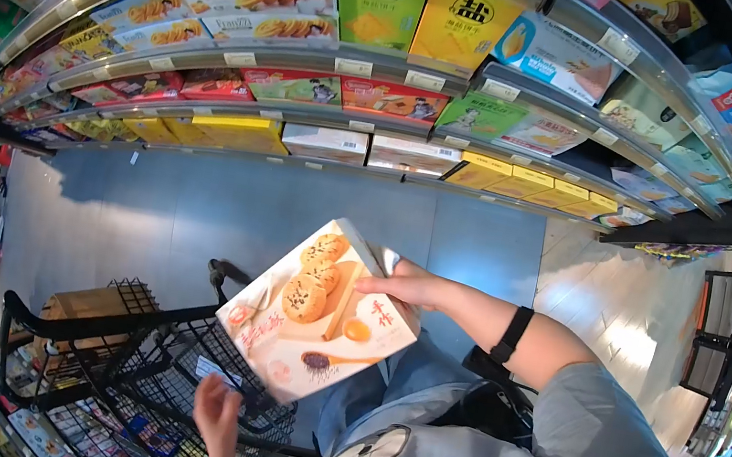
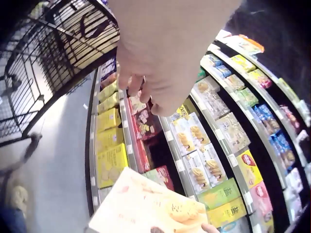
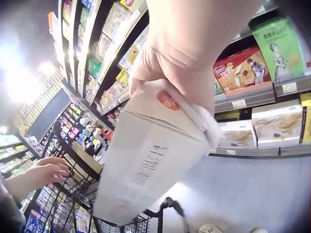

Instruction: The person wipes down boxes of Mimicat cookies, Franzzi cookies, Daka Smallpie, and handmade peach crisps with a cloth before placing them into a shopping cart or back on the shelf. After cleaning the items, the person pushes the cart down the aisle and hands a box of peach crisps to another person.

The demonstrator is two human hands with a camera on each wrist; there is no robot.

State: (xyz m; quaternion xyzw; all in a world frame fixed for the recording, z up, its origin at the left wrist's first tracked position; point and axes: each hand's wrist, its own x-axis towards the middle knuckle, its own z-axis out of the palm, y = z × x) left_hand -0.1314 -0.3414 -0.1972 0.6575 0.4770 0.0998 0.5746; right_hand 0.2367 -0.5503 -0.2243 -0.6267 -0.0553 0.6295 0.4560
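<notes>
A white cookie box (image 1: 283, 321), printed with round seeded cookies, an egg yolk and a wooden spoon, is held tilted before the person's body. My right hand (image 1: 407, 286) grips it by the upper right edge, thumb on the printed face. From the right wrist, that hand (image 3: 177, 68) wraps one end of the box (image 3: 141, 160), whose side bears stamped characters. My left hand (image 1: 217, 412) hangs near the shopping cart's basket, fingers loosely bent and holding nothing. The left wrist view shows this hand (image 2: 158, 63) apart from the box (image 2: 141, 204).
A black wire shopping cart (image 1: 78, 330) stands at the left, with a brown carton (image 1: 85, 317) by it. Ahead, shelves carry many biscuit boxes, including a green one (image 1: 378, 3) and yellow ones (image 1: 237, 131). Grey floor (image 1: 294, 192) lies between shelf and person.
</notes>
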